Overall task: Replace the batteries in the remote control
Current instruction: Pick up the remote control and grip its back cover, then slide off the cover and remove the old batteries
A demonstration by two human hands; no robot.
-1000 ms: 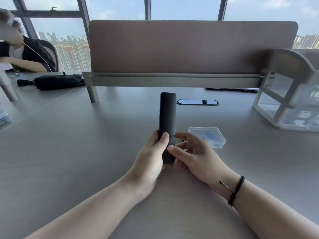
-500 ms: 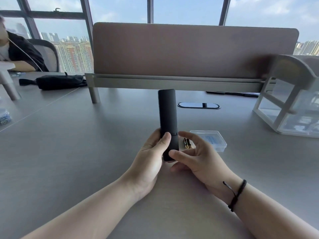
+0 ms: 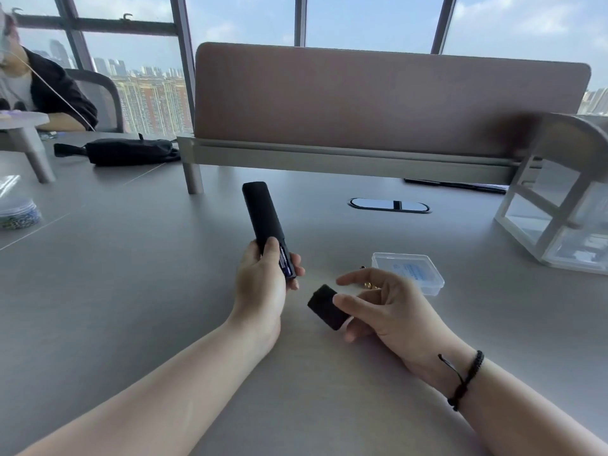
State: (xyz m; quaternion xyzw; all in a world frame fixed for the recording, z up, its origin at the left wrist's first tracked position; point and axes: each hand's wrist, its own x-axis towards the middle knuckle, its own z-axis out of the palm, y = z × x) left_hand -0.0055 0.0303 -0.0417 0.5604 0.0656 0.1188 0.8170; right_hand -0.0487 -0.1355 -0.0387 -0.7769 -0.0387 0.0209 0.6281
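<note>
A grey surface (image 3: 131, 291) stretches wide, bounded at the back by a divider panel (image 3: 378, 100). A clear plastic case (image 3: 408, 271) lies just beyond the right hand (image 3: 391, 311), which pinches the detached battery cover (image 3: 324, 306). The left hand (image 3: 263, 284) grips the tilted remote control (image 3: 263, 215), a battery (image 3: 285, 263) exposed

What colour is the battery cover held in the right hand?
Black, matching the remote. The battery cover, pinched by the right hand, shows best in the head view.
</note>
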